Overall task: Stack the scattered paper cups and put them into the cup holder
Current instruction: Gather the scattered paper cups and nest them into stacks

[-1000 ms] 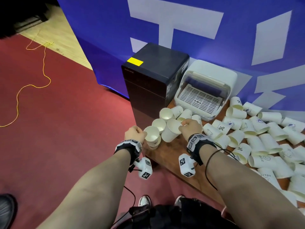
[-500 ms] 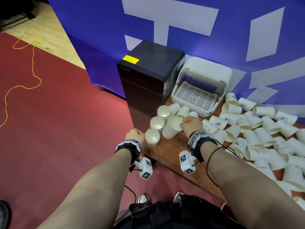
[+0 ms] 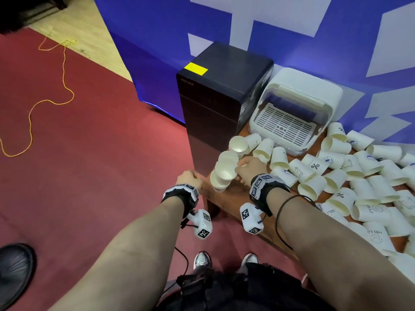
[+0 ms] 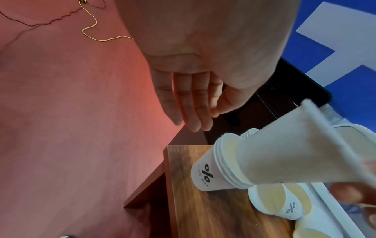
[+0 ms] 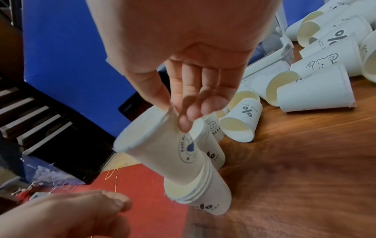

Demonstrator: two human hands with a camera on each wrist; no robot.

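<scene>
A short stack of white paper cups stands on the near left corner of the wooden table; it shows a "%" print in the left wrist view. My right hand pinches the rim of a tilted paper cup between thumb and fingers, and the cup's base sits in the mouth of the stack. My left hand hangs just left of the stack, over the floor, with relaxed fingers holding nothing. Several loose cups lie scattered on the table to the right.
A tall black appliance stands just behind the table corner. To its right sits a white lidded box with a slotted tray. A blue and white banner backs the table. Red carpet with an orange cord lies to the left.
My right hand carried the cup left from among the upright cups and lowered its base into the stack. My left hand drew slightly away from the stack.
</scene>
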